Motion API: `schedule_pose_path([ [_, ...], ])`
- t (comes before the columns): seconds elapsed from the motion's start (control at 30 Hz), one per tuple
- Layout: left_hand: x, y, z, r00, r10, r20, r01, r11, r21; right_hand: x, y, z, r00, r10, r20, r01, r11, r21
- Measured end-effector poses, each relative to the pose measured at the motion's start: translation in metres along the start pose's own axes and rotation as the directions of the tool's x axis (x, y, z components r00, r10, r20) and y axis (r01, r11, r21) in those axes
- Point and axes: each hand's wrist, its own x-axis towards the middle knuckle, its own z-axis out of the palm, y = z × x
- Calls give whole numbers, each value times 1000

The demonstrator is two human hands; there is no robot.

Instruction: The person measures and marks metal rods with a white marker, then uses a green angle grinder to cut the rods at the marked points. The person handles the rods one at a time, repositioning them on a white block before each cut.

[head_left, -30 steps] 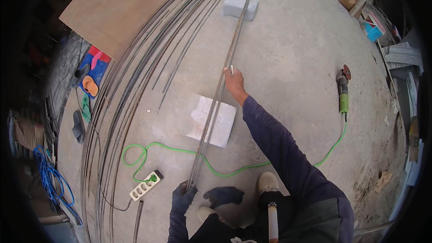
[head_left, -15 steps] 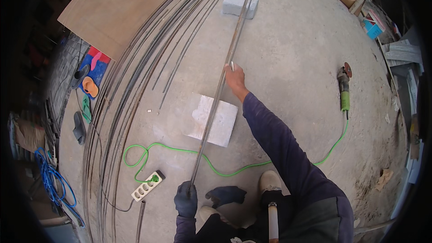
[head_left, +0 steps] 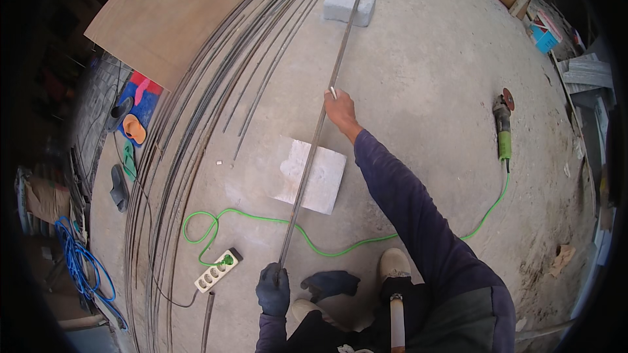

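Observation:
Long, thin metal rods (head_left: pixel 306 186), lying so close that they look like one, run from near my body up to a pale concrete block (head_left: pixel 340 6). They also pass over a white square slab (head_left: pixel 324 180) on the floor. My left hand (head_left: pixel 273 289), in a dark glove, is closed around their near end. Farther up, my bare right hand (head_left: pixel 341 110) is closed at the rods, and a short white stick (head_left: pixel 333 93) pokes out between its fingers. Whether that stick is chalk or a marker I cannot tell.
Many more rods (head_left: pixel 190 108) lie in a bundle at left, beside a wooden board (head_left: pixel 176 19). A green cord (head_left: pixel 347 247) links a power strip (head_left: pixel 218 269) to an angle grinder (head_left: pixel 503 124) at right. A dark glove (head_left: pixel 330 284) lies near my shoes.
The far ends of the rods, spread slightly apart before, have come together into a single line. My right hand has shifted slightly at the rods; the left keeps its hold.

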Motion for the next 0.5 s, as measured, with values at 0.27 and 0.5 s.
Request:
schedule_pose_path([
  [0.27,4,10,-9,999,-35,29,35,999,0,19,1,-8,990,-43,133,66,982,-175],
  [0.5,2,4,-3,1000,15,5,-15,1000,-8,21,2,-10,990,-11,137,47,964,-262],
])
